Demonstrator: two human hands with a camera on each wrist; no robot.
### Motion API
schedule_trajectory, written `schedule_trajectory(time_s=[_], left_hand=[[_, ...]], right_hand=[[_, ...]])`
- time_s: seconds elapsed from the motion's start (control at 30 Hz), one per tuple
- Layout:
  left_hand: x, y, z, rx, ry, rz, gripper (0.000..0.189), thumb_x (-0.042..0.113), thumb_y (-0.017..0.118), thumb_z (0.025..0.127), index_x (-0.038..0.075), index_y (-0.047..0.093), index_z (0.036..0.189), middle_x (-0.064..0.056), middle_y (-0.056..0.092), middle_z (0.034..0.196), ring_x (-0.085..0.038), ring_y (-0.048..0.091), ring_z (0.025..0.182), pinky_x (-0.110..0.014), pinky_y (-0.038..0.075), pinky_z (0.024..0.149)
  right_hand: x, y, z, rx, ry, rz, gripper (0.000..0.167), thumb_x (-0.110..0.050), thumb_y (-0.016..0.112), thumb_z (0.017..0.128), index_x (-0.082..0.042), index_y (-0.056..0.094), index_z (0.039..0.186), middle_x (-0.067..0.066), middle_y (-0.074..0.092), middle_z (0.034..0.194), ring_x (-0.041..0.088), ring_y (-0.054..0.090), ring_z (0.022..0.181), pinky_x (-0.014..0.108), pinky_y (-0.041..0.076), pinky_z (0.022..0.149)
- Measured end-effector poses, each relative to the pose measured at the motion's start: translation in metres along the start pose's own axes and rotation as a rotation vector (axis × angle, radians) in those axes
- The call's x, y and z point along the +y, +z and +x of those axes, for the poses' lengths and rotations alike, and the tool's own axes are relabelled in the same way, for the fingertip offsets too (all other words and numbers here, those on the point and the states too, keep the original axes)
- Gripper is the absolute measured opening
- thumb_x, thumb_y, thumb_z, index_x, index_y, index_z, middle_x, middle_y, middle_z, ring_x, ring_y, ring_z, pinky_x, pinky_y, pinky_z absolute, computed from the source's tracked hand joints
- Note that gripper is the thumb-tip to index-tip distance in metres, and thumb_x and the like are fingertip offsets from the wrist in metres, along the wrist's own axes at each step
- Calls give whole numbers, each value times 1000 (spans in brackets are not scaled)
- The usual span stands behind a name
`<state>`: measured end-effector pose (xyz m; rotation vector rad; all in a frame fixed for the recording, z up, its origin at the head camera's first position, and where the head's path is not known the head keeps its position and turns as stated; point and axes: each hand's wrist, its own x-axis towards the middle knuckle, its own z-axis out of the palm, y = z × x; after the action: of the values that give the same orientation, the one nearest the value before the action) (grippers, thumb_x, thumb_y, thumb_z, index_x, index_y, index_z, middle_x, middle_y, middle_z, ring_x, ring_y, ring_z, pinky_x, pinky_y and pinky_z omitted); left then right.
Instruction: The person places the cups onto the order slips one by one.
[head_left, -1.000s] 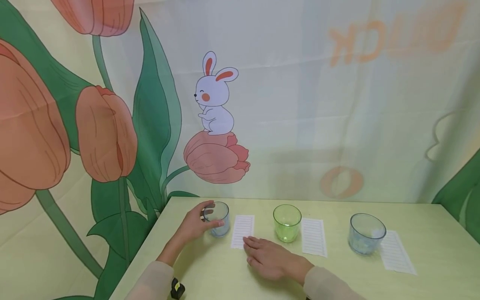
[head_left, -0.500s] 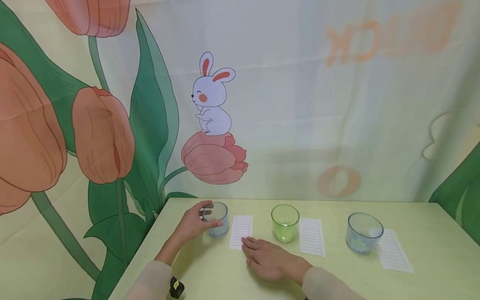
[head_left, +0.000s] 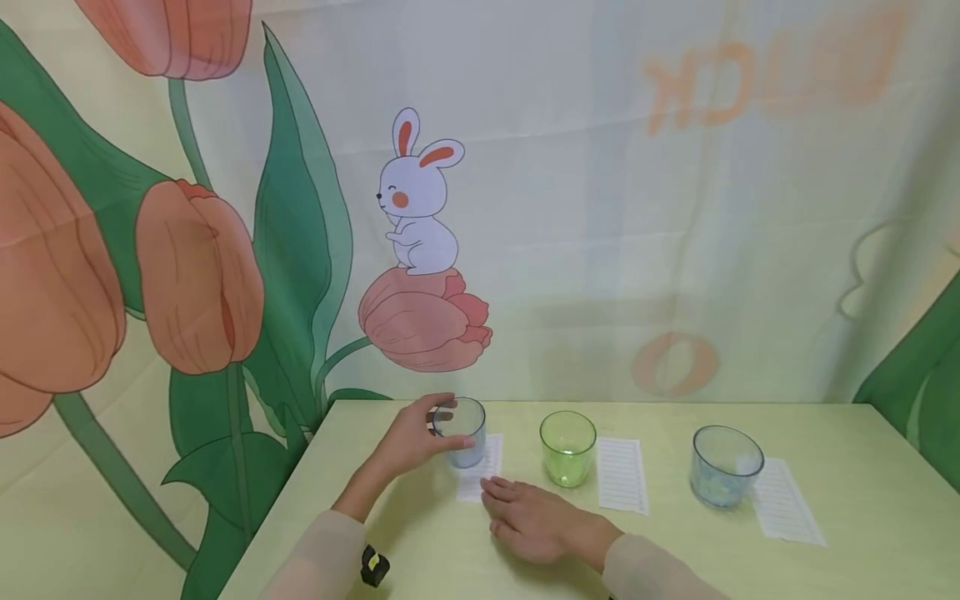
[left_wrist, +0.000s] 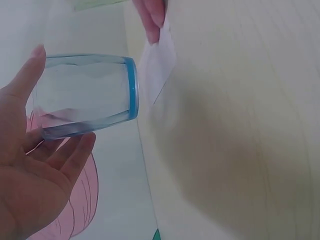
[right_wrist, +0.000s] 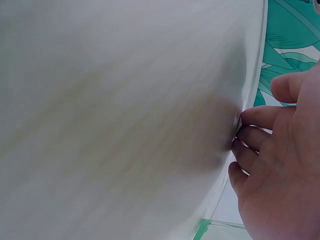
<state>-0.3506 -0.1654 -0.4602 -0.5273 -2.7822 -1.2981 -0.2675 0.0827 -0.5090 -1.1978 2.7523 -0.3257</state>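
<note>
My left hand [head_left: 411, 437] holds a clear bluish glass cup [head_left: 469, 454] by its side, thumb on one side and fingers on the other. The cup is upright, over the far left part of a lined white paper slip [head_left: 471, 491]. In the left wrist view, the cup's blue-tinted base [left_wrist: 132, 89] is close to the slip [left_wrist: 159, 65]; whether it touches is hard to tell. My right hand [head_left: 536, 521] lies low over the table, its extended fingertips on the slip's near right corner. In the right wrist view, the fingertips [right_wrist: 242, 134] touch the surface.
A green glass cup [head_left: 567, 454] stands right of centre beside a second lined slip [head_left: 622, 477]. Farther right, a wider blue glass cup [head_left: 725, 475] stands by a third slip [head_left: 790, 502]. A printed cloth [head_left: 555, 208] hangs behind the table [head_left: 420, 550].
My left hand has carried the bluish cup to the right, from beside the first slip to over it. My right hand stays at the slip's corner. The head view has shifted slightly.
</note>
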Motion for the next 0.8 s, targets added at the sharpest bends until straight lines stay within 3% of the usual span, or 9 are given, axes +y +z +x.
schedule_trajectory(time_s=[0.3,0.8], left_hand=[[0,19,5,-24,37,-5,89,44,94,81,6,54,151,-7,64,145,-32,63,131,-47,58,101],[-2,27,7,-54,39,-9,89,43,92,83,4,52,152,-12,63,145,-35,64,130,-51,56,104]], right_hand=[[0,0,0,-1,-5,-8,58,-35,37,113,0,44,159,15,35,169,31,30,158,45,28,127],[1,1,0,-10,-4,-12,58,-35,37,114,0,45,159,14,36,169,29,29,158,44,28,127]])
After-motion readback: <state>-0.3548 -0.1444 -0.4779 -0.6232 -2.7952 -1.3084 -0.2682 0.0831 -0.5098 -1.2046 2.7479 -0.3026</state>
